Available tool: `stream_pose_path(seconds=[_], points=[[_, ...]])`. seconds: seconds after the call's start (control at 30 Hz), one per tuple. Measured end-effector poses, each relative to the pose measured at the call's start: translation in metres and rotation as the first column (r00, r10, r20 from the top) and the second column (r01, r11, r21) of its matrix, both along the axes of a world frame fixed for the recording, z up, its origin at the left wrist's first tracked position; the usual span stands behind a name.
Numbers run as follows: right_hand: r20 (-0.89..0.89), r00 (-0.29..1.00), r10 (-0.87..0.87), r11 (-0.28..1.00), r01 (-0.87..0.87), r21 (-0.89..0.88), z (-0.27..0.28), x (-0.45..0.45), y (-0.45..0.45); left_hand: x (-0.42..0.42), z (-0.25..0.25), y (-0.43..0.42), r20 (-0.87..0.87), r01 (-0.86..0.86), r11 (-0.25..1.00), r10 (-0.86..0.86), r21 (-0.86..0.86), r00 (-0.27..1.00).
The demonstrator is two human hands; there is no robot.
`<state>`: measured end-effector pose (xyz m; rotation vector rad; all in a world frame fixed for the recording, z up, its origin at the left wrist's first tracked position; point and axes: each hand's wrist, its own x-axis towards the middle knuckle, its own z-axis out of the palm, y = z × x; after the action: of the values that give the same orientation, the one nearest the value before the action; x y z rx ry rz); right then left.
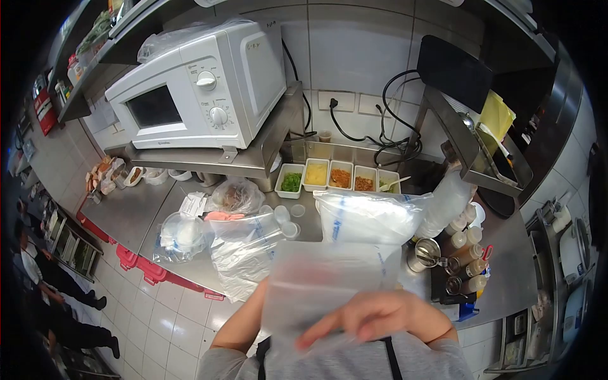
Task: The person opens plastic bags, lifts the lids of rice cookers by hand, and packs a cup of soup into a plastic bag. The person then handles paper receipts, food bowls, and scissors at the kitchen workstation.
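Observation:
A translucent plastic bag (320, 275) is held up in front of my chest, blurred by motion. My right hand (377, 313) is at its lower right, index finger stretched left along the bag's bottom edge and the other fingers curled against the film. Behind the cloudy plastic my left hand (304, 269) shows only as a pinkish smear; its fingers are hidden. Just beyond lies a stack of clear plastic bags (370, 215) with blue print. To its left are a crumpled plastic sheet (244, 250) and several small round lids (290, 228).
White tubs of chopped food (342, 177) line the counter's back. A white microwave (196, 88) stands on a steel shelf at left. Sauce bottles (468, 253) and a metal cup (425, 254) stand at right. Other people (57, 278) are at far left.

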<state>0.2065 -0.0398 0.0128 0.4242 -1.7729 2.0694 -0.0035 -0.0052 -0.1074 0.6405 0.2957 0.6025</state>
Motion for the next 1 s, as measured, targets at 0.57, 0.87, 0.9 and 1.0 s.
stream_pose_path(seconds=[0.57, 0.87, 0.9, 1.0], points=[[0.243, 0.647, -0.723, 0.691, 0.683, 0.237, 0.002, 0.013, 0.071, 0.010, 0.088, -0.010, -0.118, 0.019, 0.968, 0.011, 0.249, 0.993], [0.052, 0.337, -0.940, 0.331, 0.865, 0.378, 0.000, 0.022, 0.054, -0.028, 0.095, 0.010, 0.106, -0.475, 0.709, 0.498, 0.521, 0.861], [0.006, 0.333, -0.943, 0.302, 0.848, 0.435, -0.001, 0.021, 0.053, -0.025, 0.092, 0.009, 0.040, -0.535, 0.607, 0.639, 0.588, 0.768], [0.029, 0.345, -0.938, 0.315, 0.817, 0.483, 0.014, 0.015, 0.040, -0.017, 0.096, 0.010, 0.082, -0.586, 0.655, 0.631, 0.477, 0.772]])
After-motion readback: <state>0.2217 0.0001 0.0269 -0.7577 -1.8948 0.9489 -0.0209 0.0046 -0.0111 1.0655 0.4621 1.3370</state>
